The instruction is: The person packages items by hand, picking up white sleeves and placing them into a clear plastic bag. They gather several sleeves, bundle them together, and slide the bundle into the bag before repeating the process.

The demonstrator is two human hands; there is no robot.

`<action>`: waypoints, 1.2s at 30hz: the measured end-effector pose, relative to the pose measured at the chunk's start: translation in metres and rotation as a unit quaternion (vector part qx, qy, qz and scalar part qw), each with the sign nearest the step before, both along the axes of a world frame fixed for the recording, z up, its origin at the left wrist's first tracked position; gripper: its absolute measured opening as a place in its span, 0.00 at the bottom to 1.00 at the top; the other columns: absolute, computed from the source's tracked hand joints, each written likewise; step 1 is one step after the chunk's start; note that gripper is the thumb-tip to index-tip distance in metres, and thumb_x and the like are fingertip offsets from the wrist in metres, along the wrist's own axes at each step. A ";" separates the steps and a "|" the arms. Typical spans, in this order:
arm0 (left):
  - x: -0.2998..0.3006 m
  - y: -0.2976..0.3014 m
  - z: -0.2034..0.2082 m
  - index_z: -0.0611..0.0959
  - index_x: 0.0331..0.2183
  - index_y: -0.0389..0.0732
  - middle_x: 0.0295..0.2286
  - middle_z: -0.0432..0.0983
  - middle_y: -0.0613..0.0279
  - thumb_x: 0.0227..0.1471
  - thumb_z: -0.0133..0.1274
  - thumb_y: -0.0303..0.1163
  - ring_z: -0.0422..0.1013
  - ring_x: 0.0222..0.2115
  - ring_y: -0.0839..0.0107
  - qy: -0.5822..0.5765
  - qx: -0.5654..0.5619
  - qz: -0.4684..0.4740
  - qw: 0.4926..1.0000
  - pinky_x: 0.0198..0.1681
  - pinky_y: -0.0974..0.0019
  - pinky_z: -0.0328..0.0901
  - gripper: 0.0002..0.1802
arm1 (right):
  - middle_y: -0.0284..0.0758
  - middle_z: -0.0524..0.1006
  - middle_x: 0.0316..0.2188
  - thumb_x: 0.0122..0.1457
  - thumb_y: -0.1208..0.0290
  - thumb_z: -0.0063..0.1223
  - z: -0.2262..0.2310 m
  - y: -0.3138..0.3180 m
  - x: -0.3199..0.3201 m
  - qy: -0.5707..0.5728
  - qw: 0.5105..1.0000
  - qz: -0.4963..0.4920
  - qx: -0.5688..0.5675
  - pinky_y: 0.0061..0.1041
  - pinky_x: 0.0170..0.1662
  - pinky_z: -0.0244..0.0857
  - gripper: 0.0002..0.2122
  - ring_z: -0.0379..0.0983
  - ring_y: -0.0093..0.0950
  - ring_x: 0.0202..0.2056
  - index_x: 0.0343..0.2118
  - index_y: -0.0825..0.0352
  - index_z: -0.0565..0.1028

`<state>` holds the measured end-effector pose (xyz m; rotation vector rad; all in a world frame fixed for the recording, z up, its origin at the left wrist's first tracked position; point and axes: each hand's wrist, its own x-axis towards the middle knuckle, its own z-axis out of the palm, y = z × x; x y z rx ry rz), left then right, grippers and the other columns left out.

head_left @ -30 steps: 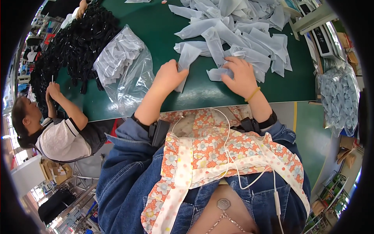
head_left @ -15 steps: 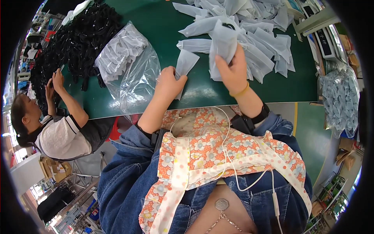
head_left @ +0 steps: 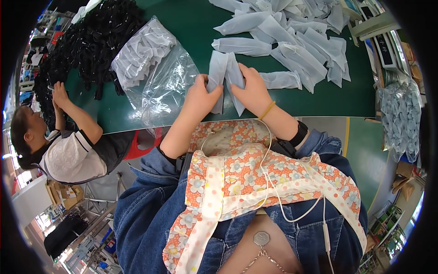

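My left hand [head_left: 200,97] and my right hand [head_left: 252,90] meet over the near edge of the green table [head_left: 191,23]. Each grips one long pale grey fabric pouch; the two pouches [head_left: 224,75] lie side by side, touching, pointing away from me. A yellow band circles my right wrist. Beyond my right hand spreads a loose heap of several more pale grey pouches [head_left: 292,32].
A clear plastic bag [head_left: 155,68] holding pale pieces lies left of my hands. A mound of black items [head_left: 86,41] fills the table's far left, where another person [head_left: 68,150] works with both hands. Bagged pale goods [head_left: 401,114] stand on the right.
My right hand lifted a pouch from the heap and brought it down and left beside the pouch in my left hand. Both hands now sit closer together near the table edge.
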<state>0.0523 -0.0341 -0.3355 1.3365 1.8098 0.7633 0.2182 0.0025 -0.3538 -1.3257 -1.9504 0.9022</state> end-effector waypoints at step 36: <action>0.018 -0.020 -0.003 0.71 0.47 0.47 0.38 0.60 0.51 0.39 0.60 0.37 0.69 0.35 0.51 0.122 0.118 -0.081 0.982 0.38 0.56 0.68 0.30 | 0.41 0.73 0.29 0.56 0.74 0.45 0.054 0.003 0.047 -0.034 0.992 0.107 -0.050 0.28 0.34 0.65 0.13 0.71 0.34 0.30 0.44 0.68 0.72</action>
